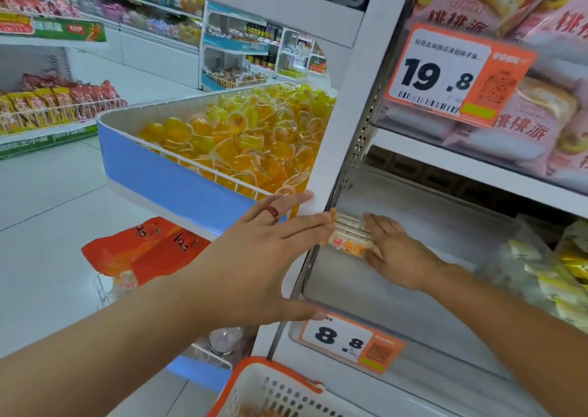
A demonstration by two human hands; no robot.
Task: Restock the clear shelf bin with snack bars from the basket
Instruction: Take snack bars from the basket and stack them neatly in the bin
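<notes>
Reaching into the clear shelf bin (pixel 397 327), both hands frame a small stack of snack bars (pixel 350 235) that sits in the bin's far left corner, pushed up against the white shelf upright (pixel 346 124). The right hand (pixel 397 251) lies inside the bin with its fingers (pixel 375 225) straight and together, laid flat against the right side of the stack. The left hand (pixel 264 257) stays outside the bin at its left end, fingers straight and slightly spread, their tips touching the stack's left end at the upright; the thumb rests on the bin's front left corner. A red ring (pixel 273 212) sits on one finger of that hand. The bars are in clear wrappers with orange ends and orange print.

On the bin's front edge hangs an orange price tag (pixel 350 343) reading 8.8. Below it, at the bottom edge of the view, is the rim of the orange and white basket (pixel 270 385), with something orange just visible inside. Further right in the bin's row lie yellow and white packets (pixel 547 273). The shelf above holds pink cake packets (pixel 521 124) behind a 19.8 tag (pixel 451 73). Left of the upright stands a blue bin (pixel 165 168) heaped with orange jelly cups (pixel 241 136).
</notes>
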